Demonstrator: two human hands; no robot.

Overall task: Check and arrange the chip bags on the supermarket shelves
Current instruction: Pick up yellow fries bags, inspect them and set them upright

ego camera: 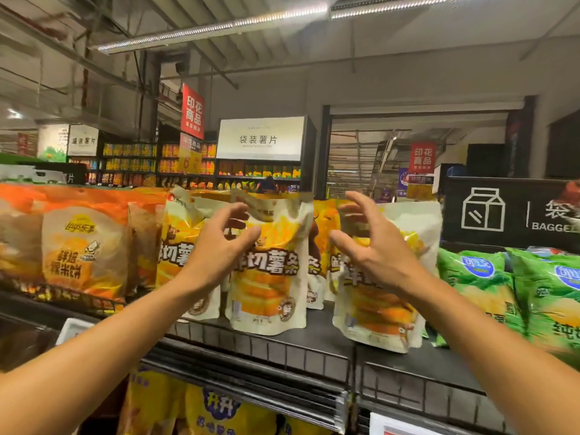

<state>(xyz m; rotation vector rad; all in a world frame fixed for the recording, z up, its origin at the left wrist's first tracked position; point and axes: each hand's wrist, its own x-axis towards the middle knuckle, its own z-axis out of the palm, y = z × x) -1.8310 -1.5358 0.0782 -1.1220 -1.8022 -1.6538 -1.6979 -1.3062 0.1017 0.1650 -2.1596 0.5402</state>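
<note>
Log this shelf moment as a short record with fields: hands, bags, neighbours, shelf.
left hand: left hand raised before the yellow-and-white pouches, fingers loosely curled, holding nothing
right hand: right hand likewise, curled and empty, before the right pouch
centre pouch: centre pouch upright between the hands
left neighbours: orange bags
right neighbours: green bags
shelf: black shelf with wire front rail
lower shelf: yellow bags

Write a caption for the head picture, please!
Both hands, left and right, reach open for yellow chip bags.
</note>
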